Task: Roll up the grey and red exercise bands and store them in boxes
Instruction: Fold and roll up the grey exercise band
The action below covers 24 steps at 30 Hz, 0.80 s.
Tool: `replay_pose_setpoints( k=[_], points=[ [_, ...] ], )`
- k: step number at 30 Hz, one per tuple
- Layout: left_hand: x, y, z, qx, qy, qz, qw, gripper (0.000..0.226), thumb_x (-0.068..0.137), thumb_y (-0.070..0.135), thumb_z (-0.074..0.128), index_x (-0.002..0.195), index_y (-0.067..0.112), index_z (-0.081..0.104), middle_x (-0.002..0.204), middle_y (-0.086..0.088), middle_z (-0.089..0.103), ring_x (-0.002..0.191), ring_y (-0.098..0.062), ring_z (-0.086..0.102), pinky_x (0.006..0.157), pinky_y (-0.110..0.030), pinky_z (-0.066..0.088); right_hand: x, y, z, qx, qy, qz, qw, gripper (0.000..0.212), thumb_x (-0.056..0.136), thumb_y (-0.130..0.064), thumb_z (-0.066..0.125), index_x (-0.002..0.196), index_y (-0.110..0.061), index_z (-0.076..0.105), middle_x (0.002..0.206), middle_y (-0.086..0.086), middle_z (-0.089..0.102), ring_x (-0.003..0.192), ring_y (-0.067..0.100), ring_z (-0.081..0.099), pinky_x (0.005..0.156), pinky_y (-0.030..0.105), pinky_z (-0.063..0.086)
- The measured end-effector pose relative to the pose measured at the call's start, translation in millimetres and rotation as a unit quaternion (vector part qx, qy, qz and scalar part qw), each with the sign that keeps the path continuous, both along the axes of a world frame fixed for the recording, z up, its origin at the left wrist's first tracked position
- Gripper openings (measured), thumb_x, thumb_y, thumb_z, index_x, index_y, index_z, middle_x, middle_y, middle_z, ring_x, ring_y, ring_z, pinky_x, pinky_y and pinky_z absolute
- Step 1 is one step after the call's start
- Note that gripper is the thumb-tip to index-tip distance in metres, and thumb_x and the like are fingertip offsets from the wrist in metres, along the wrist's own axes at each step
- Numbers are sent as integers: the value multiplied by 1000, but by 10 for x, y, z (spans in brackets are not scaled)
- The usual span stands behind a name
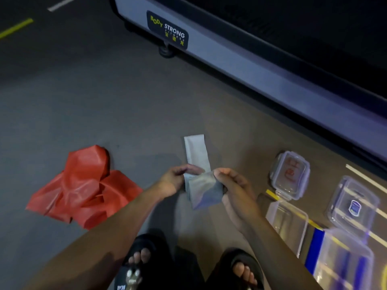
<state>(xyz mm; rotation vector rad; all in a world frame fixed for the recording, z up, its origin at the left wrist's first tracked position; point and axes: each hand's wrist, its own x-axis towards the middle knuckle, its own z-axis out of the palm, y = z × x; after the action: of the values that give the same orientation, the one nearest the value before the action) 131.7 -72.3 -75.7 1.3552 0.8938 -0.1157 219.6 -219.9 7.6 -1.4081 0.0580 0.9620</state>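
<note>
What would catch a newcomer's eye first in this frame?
Probably the crumpled red band, bright on the dark floor at the left. Next, the grey band at centre, held by the left hand and right hand. Clear boxes and lids sit on the right.

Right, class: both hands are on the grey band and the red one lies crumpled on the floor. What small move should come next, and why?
Probably keep turning the grey band over itself toward its free end. The left hand and right hand pinch the near end, a flat strip lies unrolled beyond them, and the red band and clear boxes wait untouched.
</note>
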Motion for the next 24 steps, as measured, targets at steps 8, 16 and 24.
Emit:
replay_pose_setpoints(
  k=[8, 16, 24],
  points=[
    [-137, -70, -302, -12, 89, -62, 994, 55, 99, -11, 38, 66, 19, 70, 54, 9, 64, 56, -8, 58, 60, -20, 47, 216, 169, -127, 10, -78, -2, 997, 13, 75, -31, 77, 80, -19, 75, 83, 4, 67, 86, 20, 59, 76, 35, 45],
    [346, 721, -713, 87, 60, 100, 989, 22, 97, 3, 63, 81, 16, 71, 63, 6, 68, 61, -15, 62, 65, -29, 54, 322, 312, -449, 33, -36, 2, 999, 5, 79, -17, 77, 75, -20, 76, 81, 3, 68, 82, 15, 60, 77, 30, 47],
    [883, 1129, -868, 101, 152, 119, 976, 40, 90, 52, 69, 79, 13, 74, 81, -2, 77, 87, -24, 74, 89, -42, 60, 453, 429, -610, 52, 46, -34, 997, 2, 77, -15, 75, 77, -16, 76, 84, 7, 70, 90, 22, 63, 93, 40, 45]
  ],
)
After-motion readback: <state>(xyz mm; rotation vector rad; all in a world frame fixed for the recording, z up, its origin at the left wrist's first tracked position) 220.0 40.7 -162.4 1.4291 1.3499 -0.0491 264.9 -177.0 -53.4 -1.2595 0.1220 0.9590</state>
